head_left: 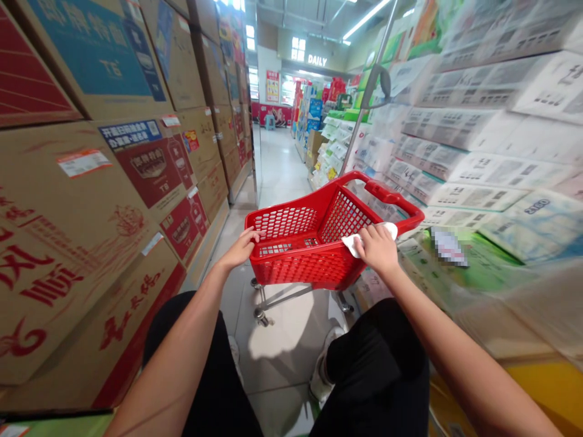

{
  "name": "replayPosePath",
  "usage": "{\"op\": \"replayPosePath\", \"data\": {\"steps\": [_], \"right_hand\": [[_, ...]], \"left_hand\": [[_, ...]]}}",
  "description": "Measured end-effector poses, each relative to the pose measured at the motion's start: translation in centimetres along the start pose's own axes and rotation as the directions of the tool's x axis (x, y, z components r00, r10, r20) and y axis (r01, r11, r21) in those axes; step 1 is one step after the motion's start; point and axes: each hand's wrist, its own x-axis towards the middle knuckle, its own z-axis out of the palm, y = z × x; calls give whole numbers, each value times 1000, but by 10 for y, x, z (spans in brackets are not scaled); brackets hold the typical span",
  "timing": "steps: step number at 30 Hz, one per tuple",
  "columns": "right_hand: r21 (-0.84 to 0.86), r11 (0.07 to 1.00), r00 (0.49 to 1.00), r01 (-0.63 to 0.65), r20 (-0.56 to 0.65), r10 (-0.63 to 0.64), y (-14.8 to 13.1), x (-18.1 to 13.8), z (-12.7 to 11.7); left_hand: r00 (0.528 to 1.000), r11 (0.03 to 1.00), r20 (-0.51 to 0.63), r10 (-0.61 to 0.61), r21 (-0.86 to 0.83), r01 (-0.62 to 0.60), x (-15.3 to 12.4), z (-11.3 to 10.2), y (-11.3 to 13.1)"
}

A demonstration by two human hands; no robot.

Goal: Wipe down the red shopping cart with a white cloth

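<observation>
A red plastic shopping cart (pixel 296 267) with lattice sides stands crosswise in front of my knees, its basket holding nothing that I can see. My left hand (pixel 242 247) grips the rim at the cart's left end, fingers curled over the edge. At the near rim toward the handle, my right hand (pixel 377 246) presses a white cloth or tissue (pixel 353 244) against the red plastic. The cloth's far part shows beyond my fingers, close to the cart's handle (pixel 387 195). Small wheels (pixel 262 317) show beneath the basket on a metal frame.
Stacked cardboard boxes (pixel 82 243) form a wall on the left. On the right rise piles of white wrapped packs (pixel 483 164), blurred, with a green pack (pixel 492 258) lower down. A metal pole (pixel 355 139) stands behind the cart. The tiled aisle (pixel 282 158) runs away ahead.
</observation>
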Motion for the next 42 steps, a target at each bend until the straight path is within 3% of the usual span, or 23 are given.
{"op": "replayPosePath", "data": {"steps": [3, 10, 13, 15, 17, 23, 25, 27, 30, 35, 37, 39, 42], "right_hand": [[10, 999, 999, -47, -3, 47, -18, -3, 2], [282, 957, 997, -61, 53, 48, -177, 0, 9], [333, 943, 998, 4, 57, -24, -201, 1, 7], [334, 937, 990, 106, 52, -130, -188, 1, 7], [302, 940, 981, 157, 59, -183, -154, 1, 8], [68, 997, 997, 25, 74, -30, -4, -1, 4], [29, 999, 999, -15, 50, 14, 27, 1, 1], [19, 997, 997, -79, 20, 79, 33, 3, 0], [62, 989, 991, -132, 12, 132, -9, 6, 7], [278, 957, 996, -86, 55, 73, -143, 19, 17], [339, 934, 993, -111, 64, 95, -184, 25, 16], [372, 918, 990, -139, 78, 119, -205, 30, 14], [388, 916, 993, -101, 91, 71, -207, 33, 9]], "left_hand": [[1000, 998, -19, -10, 61, 11, 2, 8, 3], [997, 996, -67, 24, 84, -18, 4, 41, 17], [993, 999, -117, 11, 38, -6, 4, 45, 18], [990, 1000, -141, 5, 0, -5, 2, 44, 16], [989, 999, -144, 7, -30, -11, -1, 40, 13], [992, 998, -123, 19, -58, -26, -4, 27, 4], [993, 998, -119, 17, -60, -24, -2, 25, 3], [991, 998, -136, 9, -56, -17, 0, 24, 5], [978, 999, -209, -18, -36, 11, -1, 28, 17], [916, 959, -372, -150, 170, 226, -11, 56, 75], [933, 943, -335, -131, 248, 221, -16, 72, 99], [908, 935, -390, -152, 241, 260, -20, 84, 113], [881, 929, -455, -133, 252, 270, -26, 89, 111]]}}
